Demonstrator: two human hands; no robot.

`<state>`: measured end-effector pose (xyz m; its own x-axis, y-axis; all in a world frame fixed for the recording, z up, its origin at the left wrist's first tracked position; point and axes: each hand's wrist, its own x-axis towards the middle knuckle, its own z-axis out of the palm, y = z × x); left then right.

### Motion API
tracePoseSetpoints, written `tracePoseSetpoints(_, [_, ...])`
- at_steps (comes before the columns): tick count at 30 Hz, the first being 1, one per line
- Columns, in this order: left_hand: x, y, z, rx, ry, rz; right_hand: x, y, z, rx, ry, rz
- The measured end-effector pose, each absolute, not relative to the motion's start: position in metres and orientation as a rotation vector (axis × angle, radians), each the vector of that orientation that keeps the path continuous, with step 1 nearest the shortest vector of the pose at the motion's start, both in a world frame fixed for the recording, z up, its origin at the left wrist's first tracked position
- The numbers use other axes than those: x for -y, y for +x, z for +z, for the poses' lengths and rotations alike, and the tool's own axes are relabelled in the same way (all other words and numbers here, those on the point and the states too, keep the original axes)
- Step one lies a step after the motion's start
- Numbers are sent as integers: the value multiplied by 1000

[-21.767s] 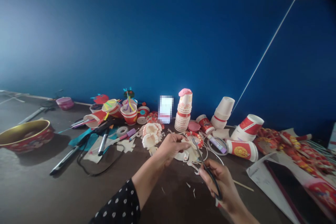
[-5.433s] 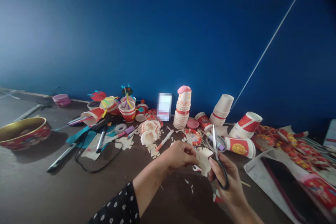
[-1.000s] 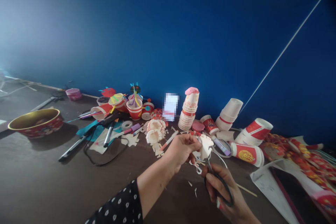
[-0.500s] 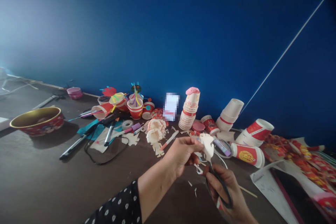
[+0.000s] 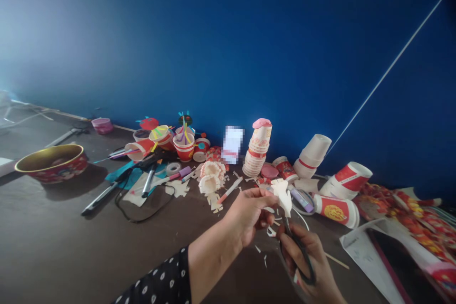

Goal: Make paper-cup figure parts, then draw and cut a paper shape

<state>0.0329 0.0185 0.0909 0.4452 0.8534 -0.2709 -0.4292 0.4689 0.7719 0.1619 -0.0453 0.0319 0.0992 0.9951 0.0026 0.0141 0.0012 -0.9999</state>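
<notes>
A small white cut-paper shape (image 5: 282,194) is pinched at its left edge by the curled fingers of the left hand (image 5: 249,213), raised just above the dark brown surface (image 5: 53,247). Black-handled scissors (image 5: 297,251) are gripped by the right hand (image 5: 308,266), fingers closed through the loops, blades pointing up to the shape's lower edge. White paper scraps (image 5: 265,247) are scattered beneath. A tall stack of patterned paper cups (image 5: 257,149) is seen behind, near the blue wall (image 5: 228,47).
</notes>
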Motion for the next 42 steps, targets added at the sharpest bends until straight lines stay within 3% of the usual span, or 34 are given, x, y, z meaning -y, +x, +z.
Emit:
tracePoseSetpoints(11, [-10, 37, 94, -749, 600, 903, 44, 154, 35, 1163, -1161, 1119])
tracePoseSetpoints(34, [-7, 44, 89, -824, 502, 923, 45, 141, 43, 1208, -1391, 1012])
tracePoseSetpoints(42, [-12, 37, 91, -780, 626, 968, 43, 147, 44, 1186, -1241, 1059])
